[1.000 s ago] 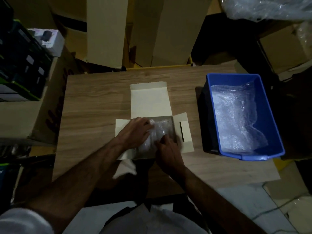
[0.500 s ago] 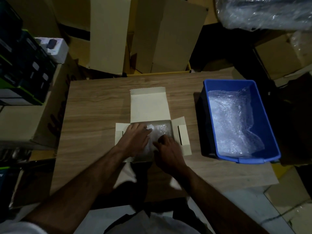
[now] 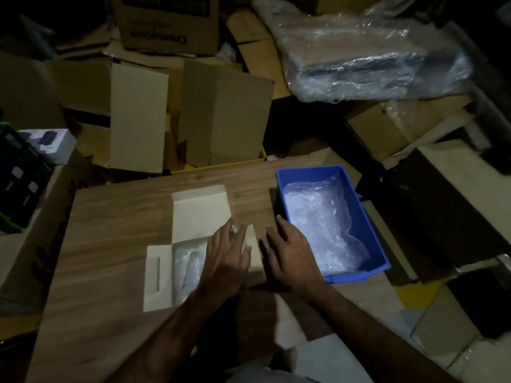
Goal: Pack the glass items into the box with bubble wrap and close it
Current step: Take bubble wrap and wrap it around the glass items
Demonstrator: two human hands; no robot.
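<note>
scene: dim room, a wooden desk ringed by stacked cardboard boxes.

box: small white carton, lying near the middle of the desk, toward its near edge. its lid flap is folded back flat toward the far edge; the left side flap is spread flat on the desk. the carton is not closed.

bubble wrap: a clear wad fills the open cavity of the carton. whether glass items lie inside it cannot be told.

left hand: palm down over the right half of the carton, fingers spread and extended, resting on the wrap and the right side flap. it is not clamped on anything.

right hand: palm down, fingers splayed apart, just beside the carton's right flap, between the carton and the blue bin. it holds nothing; contact with the desk cannot be confirmed.

blue bin: plastic, at the right edge of the desk, with loose bubble wrap sheet inside.
</note>
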